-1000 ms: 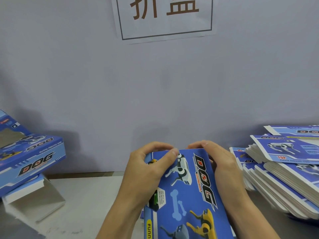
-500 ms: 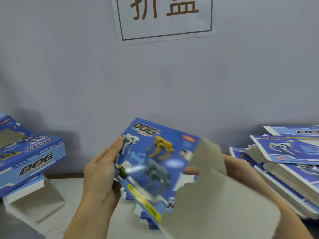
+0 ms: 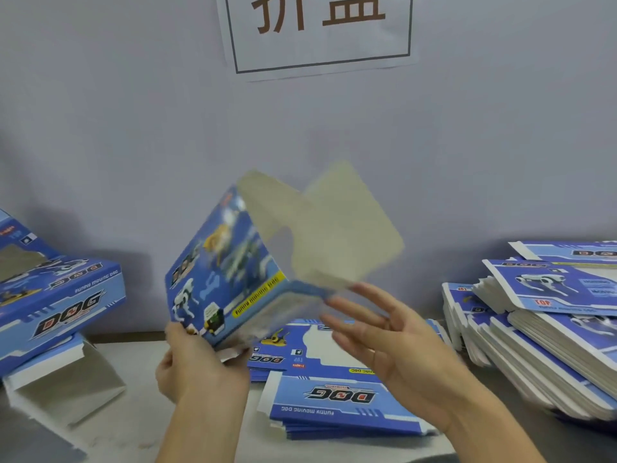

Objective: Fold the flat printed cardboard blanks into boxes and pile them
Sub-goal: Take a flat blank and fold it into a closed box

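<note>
Head view — blank (image 3: 230, 272) in left hand (image 3: 200, 365)

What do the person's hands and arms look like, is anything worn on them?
Both are bare. The left hand and the right hand wear no gloves, and no ring, watch or bracelet shows. Both forearms run to the bottom edge of the picture with no sleeve in view. The nails look short and unpainted.

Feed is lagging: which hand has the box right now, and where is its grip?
The left hand holds the half-opened box by its bottom near corner. The right hand is open, fingers spread beside it.
</note>
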A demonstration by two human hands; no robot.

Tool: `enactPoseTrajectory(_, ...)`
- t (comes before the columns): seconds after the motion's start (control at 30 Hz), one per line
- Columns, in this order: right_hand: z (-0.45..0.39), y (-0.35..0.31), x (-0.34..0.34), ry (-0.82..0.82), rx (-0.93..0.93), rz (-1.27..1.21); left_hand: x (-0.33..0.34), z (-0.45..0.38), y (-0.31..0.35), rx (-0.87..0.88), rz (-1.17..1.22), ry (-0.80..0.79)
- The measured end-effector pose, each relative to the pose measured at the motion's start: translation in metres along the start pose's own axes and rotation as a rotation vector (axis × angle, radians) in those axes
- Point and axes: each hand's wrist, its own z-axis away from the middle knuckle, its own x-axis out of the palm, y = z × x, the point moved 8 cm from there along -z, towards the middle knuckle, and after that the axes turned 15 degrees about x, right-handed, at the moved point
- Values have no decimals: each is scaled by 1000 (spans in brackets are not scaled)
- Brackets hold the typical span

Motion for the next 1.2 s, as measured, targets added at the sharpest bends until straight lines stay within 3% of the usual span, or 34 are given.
enactPoseTrajectory(0.1,1,11,10,-28,89,178,-4,7,-3,59,42,52)
enactPoseTrajectory(0.2,0,15,25,-49,83,201,-2,20,-6,177,-206,42)
enactPoseTrajectory(0.43,2,-9,10,467,-380,-40,14,32,-32,215,-371,-132)
enactPoseTrajectory(0.53,11,-18,-15,536,-391,-113,21,28,-40,134,-472,-275)
enactPoseTrajectory(0.63,16,-23,-36,559,-257,14,25,19,-28,161,-644,-399)
enactPoseTrajectory(0.73,16,-20,-42,524,-131,177,41,22,-18,202,-749,-651)
enactPoseTrajectory(0.87,12,-11,-30,331,31,320,74,44,-23,121,-858,-1032)
enactPoseTrajectory(0.97,17,-6,-27,190,133,321,69,49,-29,107,-900,-1117)
enactPoseTrajectory(1.03,21,-3,-26,123,181,312,57,60,-28,44,-807,-1192)
enactPoseTrajectory(1.2,16,-9,-16,134,76,223,67,65,-27,142,-694,-1101)
